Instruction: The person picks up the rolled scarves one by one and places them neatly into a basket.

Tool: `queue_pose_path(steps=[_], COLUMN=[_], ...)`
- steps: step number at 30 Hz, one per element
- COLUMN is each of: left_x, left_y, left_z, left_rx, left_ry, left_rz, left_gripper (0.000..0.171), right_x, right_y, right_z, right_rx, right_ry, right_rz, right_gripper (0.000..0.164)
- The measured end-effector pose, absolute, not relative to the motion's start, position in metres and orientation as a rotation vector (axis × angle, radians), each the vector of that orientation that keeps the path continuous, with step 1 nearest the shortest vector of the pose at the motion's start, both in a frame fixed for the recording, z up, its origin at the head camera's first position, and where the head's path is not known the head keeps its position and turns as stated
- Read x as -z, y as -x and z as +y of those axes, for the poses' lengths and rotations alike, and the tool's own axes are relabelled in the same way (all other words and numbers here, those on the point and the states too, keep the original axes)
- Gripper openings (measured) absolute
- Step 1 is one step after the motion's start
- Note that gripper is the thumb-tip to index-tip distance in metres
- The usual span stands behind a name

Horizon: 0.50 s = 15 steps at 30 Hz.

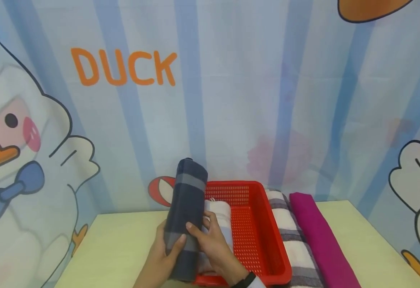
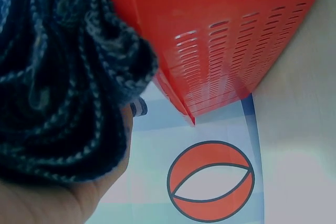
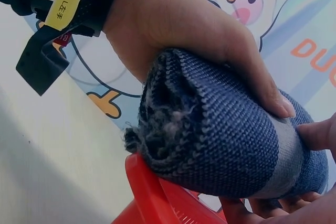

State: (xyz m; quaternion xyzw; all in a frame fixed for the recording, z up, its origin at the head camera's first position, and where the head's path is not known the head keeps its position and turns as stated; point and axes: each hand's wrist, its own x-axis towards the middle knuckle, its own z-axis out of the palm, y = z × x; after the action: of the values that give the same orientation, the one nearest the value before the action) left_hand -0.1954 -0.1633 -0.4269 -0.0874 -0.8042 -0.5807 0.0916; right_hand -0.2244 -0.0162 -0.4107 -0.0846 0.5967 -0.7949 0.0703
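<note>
Both hands hold a rolled navy cloth with grey stripes (image 1: 190,196), tilted above the left side of a red plastic basket (image 1: 280,248). My left hand (image 1: 161,256) grips the roll's lower left side, its thumb across the front. From the right, my right hand (image 1: 215,246) holds it, thumb also on the front. The coiled end of the navy cloth (image 3: 220,124) faces the camera in the right wrist view, close to the basket's rim (image 3: 139,182). Inside the basket, along its left side, lies a white rolled cloth (image 1: 221,212), partly hidden by the right hand.
To the basket's right lie a grey-and-white striped cloth (image 1: 294,242) and a magenta rolled cloth (image 1: 321,236), side by side. The pale yellow tabletop (image 1: 120,240) extends left of the basket. A duck-print curtain (image 1: 231,100) hangs behind.
</note>
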Motion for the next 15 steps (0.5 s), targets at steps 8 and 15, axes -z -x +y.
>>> queue_pose_path(steps=[8,15], left_x=[0.430,0.420], left_y=[0.196,0.197], left_z=[-0.155,-0.153], left_rx=[1.679,1.686], left_ry=[0.269,0.317], left_rz=[-2.403,-2.424], left_gripper=[0.061,0.063], right_x=[0.410,0.405], right_y=[0.221,0.223], right_z=[-0.010,-0.006], right_rx=[2.404,2.429], right_ry=[0.220,0.256], right_rz=[1.863,1.885], right_gripper=[0.064,0.064])
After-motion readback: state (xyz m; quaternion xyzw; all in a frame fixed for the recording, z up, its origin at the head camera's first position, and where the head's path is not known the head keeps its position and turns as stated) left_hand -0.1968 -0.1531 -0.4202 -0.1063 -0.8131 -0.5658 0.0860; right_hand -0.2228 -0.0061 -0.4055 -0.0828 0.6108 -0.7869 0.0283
